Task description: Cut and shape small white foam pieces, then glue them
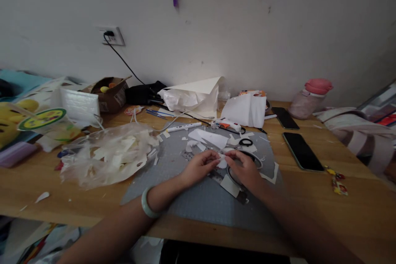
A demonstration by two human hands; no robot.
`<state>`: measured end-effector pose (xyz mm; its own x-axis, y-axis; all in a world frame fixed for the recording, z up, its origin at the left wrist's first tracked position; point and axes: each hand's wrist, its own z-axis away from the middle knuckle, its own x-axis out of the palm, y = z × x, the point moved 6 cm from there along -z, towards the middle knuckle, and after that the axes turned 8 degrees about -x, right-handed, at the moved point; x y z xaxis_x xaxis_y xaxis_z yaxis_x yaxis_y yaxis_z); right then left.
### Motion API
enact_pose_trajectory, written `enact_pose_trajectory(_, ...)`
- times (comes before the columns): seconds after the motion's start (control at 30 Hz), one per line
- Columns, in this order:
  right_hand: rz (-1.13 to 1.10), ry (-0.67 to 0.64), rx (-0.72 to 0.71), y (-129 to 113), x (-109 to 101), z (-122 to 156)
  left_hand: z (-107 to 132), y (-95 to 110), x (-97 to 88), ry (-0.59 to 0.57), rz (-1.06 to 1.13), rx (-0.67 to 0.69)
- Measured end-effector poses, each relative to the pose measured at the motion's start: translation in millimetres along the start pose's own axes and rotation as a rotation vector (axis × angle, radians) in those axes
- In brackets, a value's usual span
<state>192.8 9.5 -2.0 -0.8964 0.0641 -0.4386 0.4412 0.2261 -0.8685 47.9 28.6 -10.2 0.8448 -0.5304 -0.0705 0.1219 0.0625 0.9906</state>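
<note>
Over a grey cutting mat [198,198] my left hand [199,167] and my right hand [246,169] meet, fingers pinched together on a small white paper piece [222,160]. A pale green bangle [147,204] circles my left wrist. Under my right hand lie a ruler [216,176] and a black ring-shaped thing, partly hidden. Black-handled scissors [246,142] and white paper scraps [207,137] lie just beyond the hands. A white glue gun [227,123] rests at the mat's far edge.
A clear plastic bag of paper scraps [108,156] lies left of the mat. Two dark phones [301,150] and a pink-lidded bottle [309,97] sit to the right on the wooden table [355,210]. A cardboard box [108,93], white paper sheets [192,95] and a plugged cable stand along the wall.
</note>
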Motion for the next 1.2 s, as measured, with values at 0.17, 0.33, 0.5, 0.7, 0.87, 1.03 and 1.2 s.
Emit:
enact_pose_trajectory(0.17,-0.095,-0.028,0.091,0.4,-1.1,-2.5,1.8,1.5,0.5,-0.031,0.039,-0.004)
enact_pose_trajectory(0.33,-0.092,-0.053,0.114,0.0,-2.8,-3.6,4.1,3.9,0.6,-0.041,0.086,-0.014)
enact_pose_trajectory(0.5,-0.010,0.039,0.099,-0.5,-11.9,-4.9,4.5,2.2,-7.7,-0.042,0.024,-0.131)
enact_pose_trajectory(0.7,0.019,0.089,0.083,-5.9,-20.3,-6.6,10.0,10.9,-16.2,-0.234,-0.660,-0.109)
enact_pose_trajectory(0.87,0.045,0.013,0.055,-10.2,-15.4,-5.8,12.8,18.9,-24.9,-0.190,-0.975,-0.083)
enact_pose_trajectory(1.03,0.066,-0.009,-0.001,-13.6,-12.5,-5.6,11.5,32.2,-31.2,-0.109,-0.819,-0.076)
enact_pose_trajectory(1.2,0.073,0.021,-0.038,-16.8,-11.8,-5.0,7.6,23.9,-20.3,-0.084,-0.457,-0.092)
